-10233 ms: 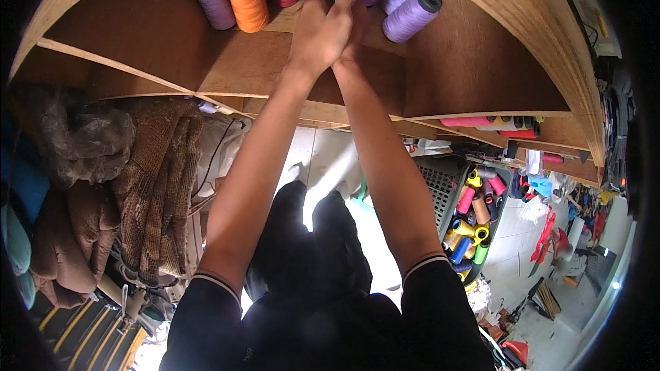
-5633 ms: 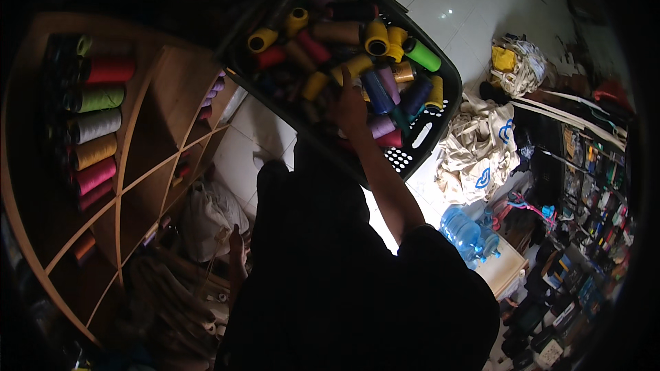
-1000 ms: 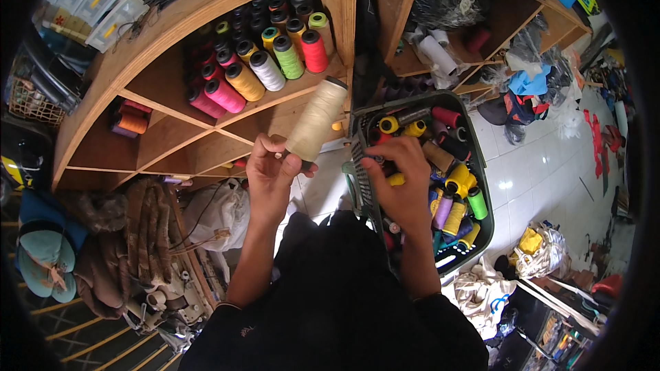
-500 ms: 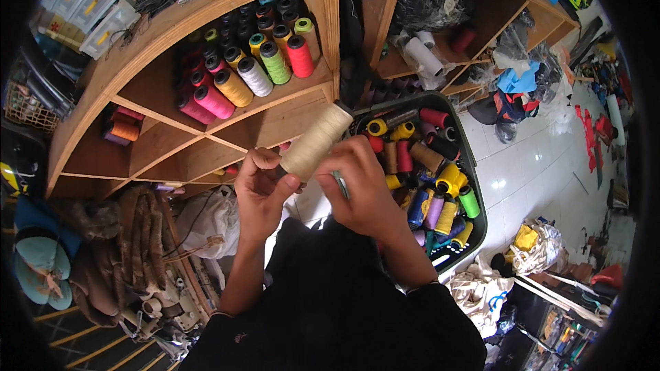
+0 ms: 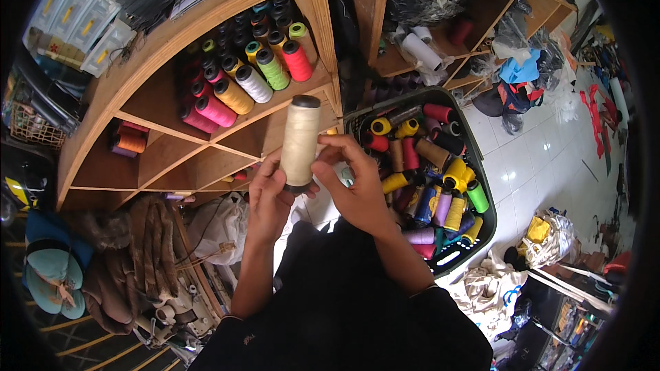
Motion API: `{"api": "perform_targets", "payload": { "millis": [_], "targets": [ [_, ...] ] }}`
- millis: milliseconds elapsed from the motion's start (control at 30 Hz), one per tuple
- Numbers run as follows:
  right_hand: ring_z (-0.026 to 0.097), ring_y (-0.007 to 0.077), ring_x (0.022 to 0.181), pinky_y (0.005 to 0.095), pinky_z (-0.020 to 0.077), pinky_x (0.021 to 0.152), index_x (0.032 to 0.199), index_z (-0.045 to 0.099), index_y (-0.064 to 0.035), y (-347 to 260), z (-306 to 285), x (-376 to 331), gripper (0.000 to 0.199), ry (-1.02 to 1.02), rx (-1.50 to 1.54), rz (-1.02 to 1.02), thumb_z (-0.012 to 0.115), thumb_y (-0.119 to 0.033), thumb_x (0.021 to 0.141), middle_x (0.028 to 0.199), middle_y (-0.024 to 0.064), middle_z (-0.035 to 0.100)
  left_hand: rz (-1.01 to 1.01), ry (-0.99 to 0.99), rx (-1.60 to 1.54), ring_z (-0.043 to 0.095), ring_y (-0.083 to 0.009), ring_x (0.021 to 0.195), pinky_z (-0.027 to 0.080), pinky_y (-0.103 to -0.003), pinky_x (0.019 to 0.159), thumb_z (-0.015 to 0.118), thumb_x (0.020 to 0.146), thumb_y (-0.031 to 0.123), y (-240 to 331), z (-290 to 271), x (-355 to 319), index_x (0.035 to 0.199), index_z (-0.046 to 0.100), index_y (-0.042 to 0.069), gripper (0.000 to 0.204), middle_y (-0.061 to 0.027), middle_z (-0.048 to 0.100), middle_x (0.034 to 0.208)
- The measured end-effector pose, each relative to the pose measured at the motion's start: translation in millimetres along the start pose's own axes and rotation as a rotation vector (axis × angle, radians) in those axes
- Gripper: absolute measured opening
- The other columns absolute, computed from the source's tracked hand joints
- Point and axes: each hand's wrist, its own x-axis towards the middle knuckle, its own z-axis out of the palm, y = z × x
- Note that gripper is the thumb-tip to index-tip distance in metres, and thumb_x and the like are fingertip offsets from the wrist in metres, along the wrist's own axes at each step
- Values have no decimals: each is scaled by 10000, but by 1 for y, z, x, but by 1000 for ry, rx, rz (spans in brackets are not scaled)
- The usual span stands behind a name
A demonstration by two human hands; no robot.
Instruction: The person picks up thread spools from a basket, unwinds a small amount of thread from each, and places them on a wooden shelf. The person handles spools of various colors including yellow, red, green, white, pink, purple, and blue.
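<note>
A cream thread spool (image 5: 301, 143) with dark end caps stands nearly upright in front of me. My left hand (image 5: 267, 196) is closed round its lower end, the thumb on the front near the bottom cap. My right hand (image 5: 357, 189) is at the spool's right side, with thumb and index finger curved and apart. Their tips are at the edge of the thread; whether they press on it or pinch a loose end, I cannot tell. Beyond the spool, a wooden shelf (image 5: 240, 136) holds rows of upright thread spools, among them a red one (image 5: 297, 62) and a white one (image 5: 254, 84).
To the right, a dark plastic basket (image 5: 489, 223) holds many jumbled coloured spools. Another wooden shelf (image 5: 377, 20) with wrapped bundles stands behind it. Brown fabric (image 5: 152, 247) and a white bag (image 5: 221, 229) are at left; cloth bags (image 5: 491, 292) lie on the tiled floor (image 5: 529, 172) at right.
The spool has swung from a rightward tilt to nearly upright and sits slightly lower and further left. My right hand has stayed close beside it. The view has shifted slightly.
</note>
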Motion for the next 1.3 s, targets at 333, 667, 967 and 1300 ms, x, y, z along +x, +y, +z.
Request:
{"api": "perform_targets", "payload": {
  "millis": [333,667,967,1300],
  "targets": [
    [280,8,525,218,218,480,786,567,-13,-22,3,-1,128,-73,1,180,643,-51,881,565,-69,361,4,78,289,524,-95,864,445,-237,719,465,984,295,-4,-1,-3,1254,414,9,397,-51,546,1011],
    [402,-8,554,192,276,479,916,588,-2,-5,8,-23,86,-166,226,363,597,-87,923,628,-21,546,136,287,115,517,-143,722,427,-278,632,466,972,371,-5,-1,5,1126,478,6,396,-75,544,911],
    [490,0,607,175,352,509,937,593,-14,8,4,-23,78,-155,295,419,592,-91,920,726,-15,609,42,200,-192,498,-143,634,375,-252,555,514,943,469,2,-6,4,1037,514,40,439,-85,554,818],
    [398,-21,597,164,274,520,872,618,4,-33,-1,-17,72,-159,257,343,629,-61,899,694,-60,536,227,371,340,515,-98,713,426,-233,602,487,984,400,-14,-9,8,1126,451,48,381,-58,563,862]
  ]
}}
